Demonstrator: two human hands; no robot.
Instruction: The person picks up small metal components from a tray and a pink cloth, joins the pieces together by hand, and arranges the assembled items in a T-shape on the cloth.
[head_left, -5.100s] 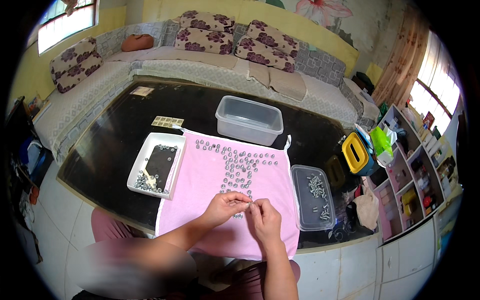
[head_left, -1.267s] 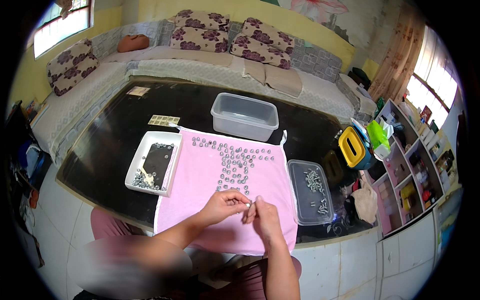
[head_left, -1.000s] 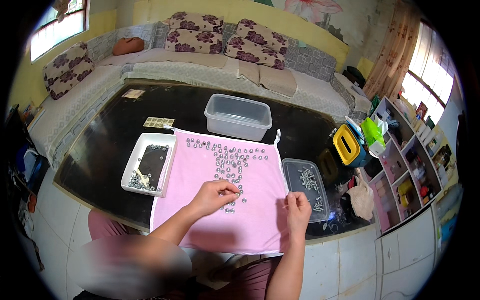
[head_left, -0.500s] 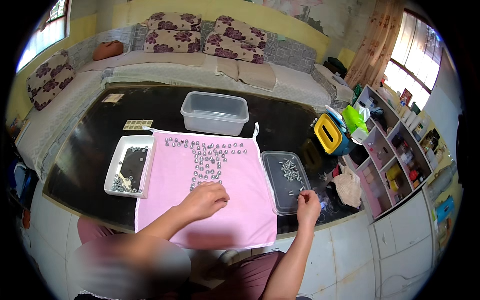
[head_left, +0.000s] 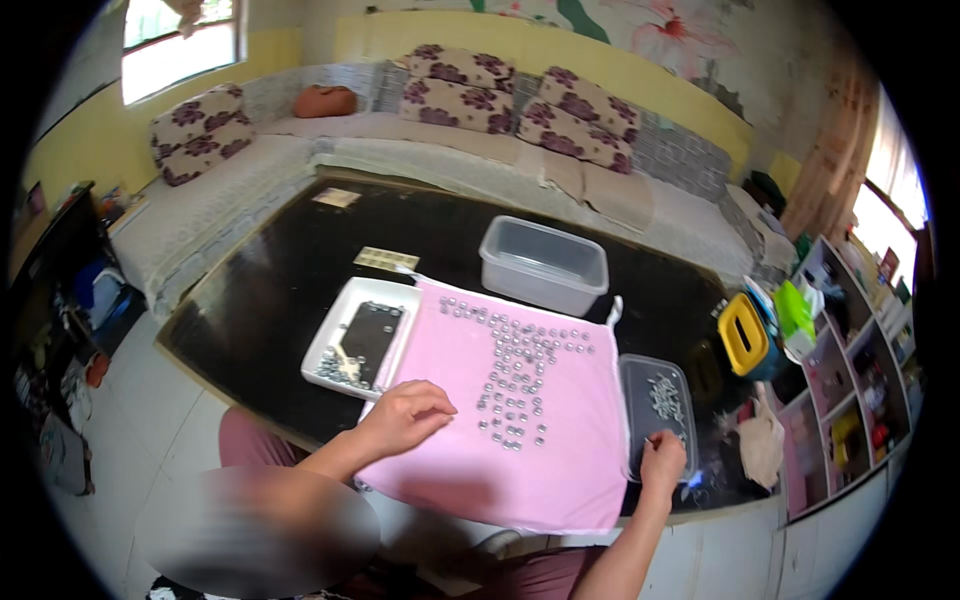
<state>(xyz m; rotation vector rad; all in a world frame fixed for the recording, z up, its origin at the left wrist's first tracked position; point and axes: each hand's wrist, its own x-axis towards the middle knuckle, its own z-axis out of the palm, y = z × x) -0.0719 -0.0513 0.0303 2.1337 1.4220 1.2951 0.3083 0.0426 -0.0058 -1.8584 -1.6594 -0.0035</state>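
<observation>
A pink cloth (head_left: 560, 470) lies on the dark table, bearing several rows of small silvery domed metal pieces (head_left: 515, 375). Over the cloth's left part, near the white box, hovers my left hand (head_left: 408, 415), its fingers curled together; what they hold, if anything, is hidden. The white box (head_left: 405, 340) contains a dark flat panel (head_left: 372, 328) and loose silvery pieces (head_left: 340, 368). On the right, my right hand (head_left: 662, 460) is at the near end of a clear plastic lid (head_left: 640, 400), fingertips pinched around something too small to make out. Small silvery screws (head_left: 665, 397) lie in the lid.
An open clear plastic tub (head_left: 545, 285) stands beyond the cloth. A yellow and blue box (head_left: 747, 335) is at the table's right end, beside a shelf unit (head_left: 850, 360). A beige flat card (head_left: 388, 260) lies behind the white box. A long sofa (head_left: 450, 160) lines the back.
My left hand has moved left across the cloth, from the near end of the rows to beside the white box. My right hand stays by the lid. The view has turned left.
</observation>
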